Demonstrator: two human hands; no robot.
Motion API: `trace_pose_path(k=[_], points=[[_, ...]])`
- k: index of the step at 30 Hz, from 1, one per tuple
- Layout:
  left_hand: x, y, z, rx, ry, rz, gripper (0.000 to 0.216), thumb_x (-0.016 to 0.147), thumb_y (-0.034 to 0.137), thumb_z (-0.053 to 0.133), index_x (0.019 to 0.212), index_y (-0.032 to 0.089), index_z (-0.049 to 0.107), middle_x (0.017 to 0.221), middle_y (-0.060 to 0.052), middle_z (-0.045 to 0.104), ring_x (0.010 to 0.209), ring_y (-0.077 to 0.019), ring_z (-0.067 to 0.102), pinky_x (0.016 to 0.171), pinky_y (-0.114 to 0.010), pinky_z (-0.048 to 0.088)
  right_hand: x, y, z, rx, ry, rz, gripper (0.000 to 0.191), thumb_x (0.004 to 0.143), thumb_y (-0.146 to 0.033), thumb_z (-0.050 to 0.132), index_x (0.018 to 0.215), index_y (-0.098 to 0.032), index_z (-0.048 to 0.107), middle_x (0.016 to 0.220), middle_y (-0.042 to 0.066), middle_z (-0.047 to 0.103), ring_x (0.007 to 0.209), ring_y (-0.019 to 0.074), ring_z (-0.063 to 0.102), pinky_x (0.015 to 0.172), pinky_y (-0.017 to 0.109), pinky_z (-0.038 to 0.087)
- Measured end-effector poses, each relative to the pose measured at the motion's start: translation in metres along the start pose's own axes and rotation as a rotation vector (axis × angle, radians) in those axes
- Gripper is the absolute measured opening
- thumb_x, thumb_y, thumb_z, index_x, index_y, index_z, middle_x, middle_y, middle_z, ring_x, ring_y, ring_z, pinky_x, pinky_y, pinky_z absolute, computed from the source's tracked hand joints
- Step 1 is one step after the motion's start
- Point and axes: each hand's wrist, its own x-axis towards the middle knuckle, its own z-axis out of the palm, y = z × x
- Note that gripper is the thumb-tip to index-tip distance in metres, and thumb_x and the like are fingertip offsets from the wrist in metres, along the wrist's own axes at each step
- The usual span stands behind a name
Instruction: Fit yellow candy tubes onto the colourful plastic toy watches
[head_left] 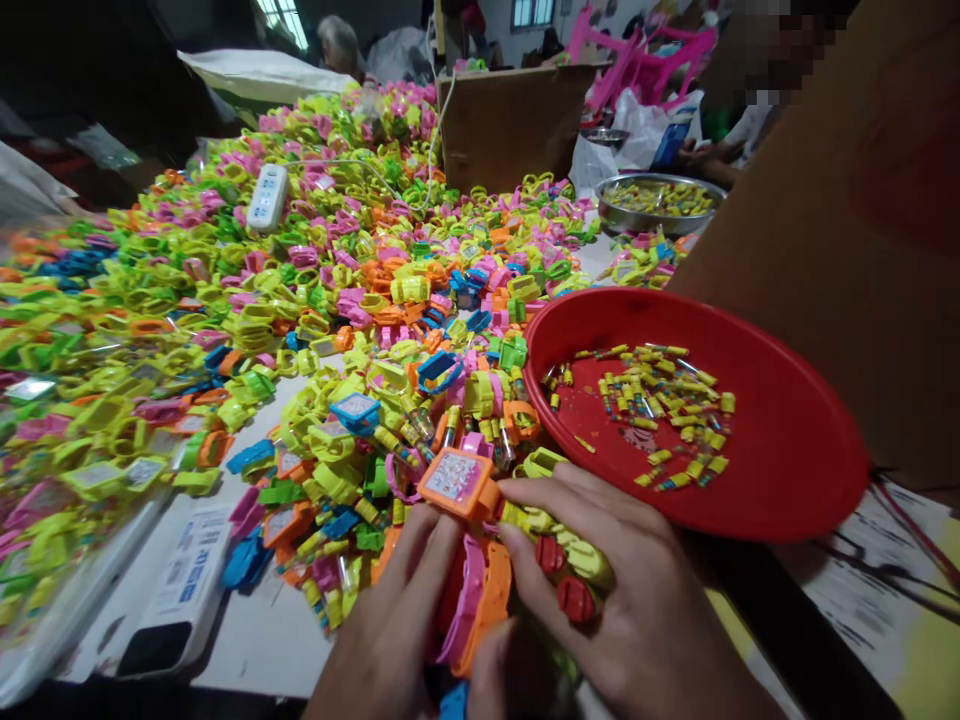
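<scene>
An orange toy watch [456, 478] with a square glittery face is in front of me, face up. My left hand [390, 620] is closed on its near side, fingertips under the face and thumb by the dangling orange strap [491, 605] and pink strap [465, 600]. My right hand [637, 590] pinches the watch's right side between index finger and thumb. Under its curled palm are yellow-green pieces and red-ended pieces [576, 598]; whether they are gripped I cannot tell. Small candy-filled tubes [397, 445] with yellow wraps lie among watches just beyond.
A red basin [795, 440] of yellow-wrapped tubes stands at right, by a cardboard sheet [817, 200]. Colourful toy watches [300, 260] heap across the table. A power strip [268, 198], a white box-like device [176, 590], a metal bowl [660, 205] and a cardboard box [517, 125] are around.
</scene>
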Motion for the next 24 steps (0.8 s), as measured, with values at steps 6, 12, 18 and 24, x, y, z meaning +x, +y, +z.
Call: trace_pose_path(k=[6,12,18,24], points=[[0.019,0.003,-0.010,-0.108,0.026,-0.105,0.070,0.103,0.030,0.059,0.167,0.040,0.033,0.155,-0.010,0.062,0.138,-0.0309,0.067,0.103,-0.042,0.066,0.032,0.011,0.005,0.237,0.073,0.277,0.031,0.102,-0.042,0.066,0.122,-0.024,0.080,0.118,0.008,0.084,0.105,0.0306,0.081,0.096,0.048,0.064],[0.030,0.007,-0.013,-0.299,0.059,-0.156,0.030,0.108,0.033,0.056,0.135,0.044,0.058,0.124,0.000,0.071,0.114,-0.0214,0.074,0.099,-0.037,0.065,0.076,0.024,0.008,0.398,0.180,0.311,0.039,0.097,-0.047,0.072,0.121,-0.017,0.079,0.125,0.012,0.083,0.120,0.0303,0.076,0.110,0.047,0.055],[0.029,0.006,-0.010,-0.354,0.095,-0.260,0.024,0.108,0.039,0.056,0.131,0.040,0.062,0.128,-0.002,0.070,0.119,-0.0251,0.070,0.104,-0.043,0.060,0.052,0.024,0.013,0.298,0.198,0.314,0.019,0.103,-0.038,0.068,0.110,-0.023,0.078,0.113,0.006,0.084,0.106,0.0273,0.079,0.092,0.039,0.059],[0.035,0.012,-0.014,-0.434,0.037,-0.273,0.023,0.108,0.034,0.056,0.129,0.033,0.063,0.126,-0.004,0.067,0.119,-0.0235,0.067,0.103,-0.039,0.055,-0.003,-0.017,-0.004,0.147,-0.108,-0.106,0.028,0.102,-0.029,0.074,0.125,-0.043,0.068,0.104,-0.010,0.083,0.084,0.0149,0.082,0.073,0.018,0.060]])
